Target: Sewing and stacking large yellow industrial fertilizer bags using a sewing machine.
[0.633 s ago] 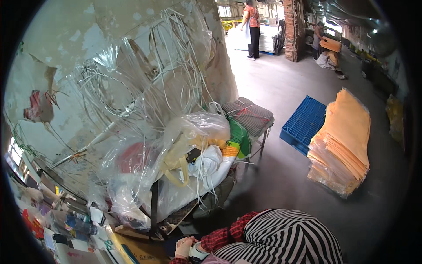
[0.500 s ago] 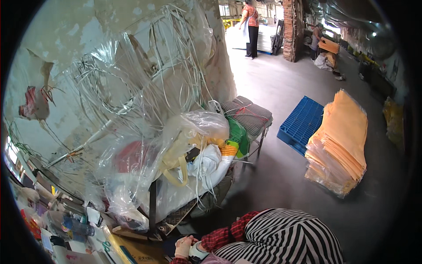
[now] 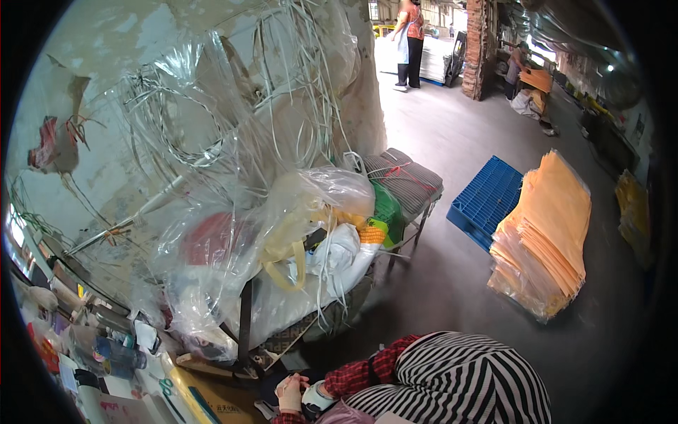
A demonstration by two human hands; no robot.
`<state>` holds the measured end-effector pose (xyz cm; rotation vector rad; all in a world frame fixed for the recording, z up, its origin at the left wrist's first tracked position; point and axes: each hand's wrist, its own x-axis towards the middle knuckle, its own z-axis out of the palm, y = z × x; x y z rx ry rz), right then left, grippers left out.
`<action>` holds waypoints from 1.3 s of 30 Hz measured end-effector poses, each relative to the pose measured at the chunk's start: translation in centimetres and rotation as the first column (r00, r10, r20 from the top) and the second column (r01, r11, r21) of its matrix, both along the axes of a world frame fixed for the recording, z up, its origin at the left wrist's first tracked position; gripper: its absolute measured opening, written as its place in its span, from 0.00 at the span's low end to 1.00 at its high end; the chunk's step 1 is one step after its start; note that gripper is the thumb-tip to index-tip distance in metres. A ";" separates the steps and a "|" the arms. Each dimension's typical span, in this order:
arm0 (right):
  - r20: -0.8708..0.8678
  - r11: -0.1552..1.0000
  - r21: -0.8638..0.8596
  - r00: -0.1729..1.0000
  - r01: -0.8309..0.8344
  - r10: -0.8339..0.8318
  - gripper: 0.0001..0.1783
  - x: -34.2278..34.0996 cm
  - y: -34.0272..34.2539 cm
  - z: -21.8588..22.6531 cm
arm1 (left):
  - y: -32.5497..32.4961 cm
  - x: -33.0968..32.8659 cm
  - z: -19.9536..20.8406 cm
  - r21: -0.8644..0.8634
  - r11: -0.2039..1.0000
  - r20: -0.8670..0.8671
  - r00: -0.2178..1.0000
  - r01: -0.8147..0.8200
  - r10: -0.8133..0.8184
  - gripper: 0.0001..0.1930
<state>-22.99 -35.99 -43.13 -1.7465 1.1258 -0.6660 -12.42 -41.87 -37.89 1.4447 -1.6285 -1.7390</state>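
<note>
Bulging clear plastic bags [image 3: 282,240] w/ white straps; cart-piled.

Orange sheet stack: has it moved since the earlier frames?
No. The orange sheet stack lies against the right side of the blue pallet, as before.

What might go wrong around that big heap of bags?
The plastic bags piled on the stand look loose and may slide onto the seated person in the striped hat. The dangling white straps could snag an arm. The orange sheet stack might slump sideways.
</note>
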 end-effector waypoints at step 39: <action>-0.351 0.664 -0.012 0.624 -0.748 0.698 0.11 14.6 2.5 15.7 | 30.4 16.9 11.9 -0.527 0.636 0.263 0.603 -0.565 0.753 0.18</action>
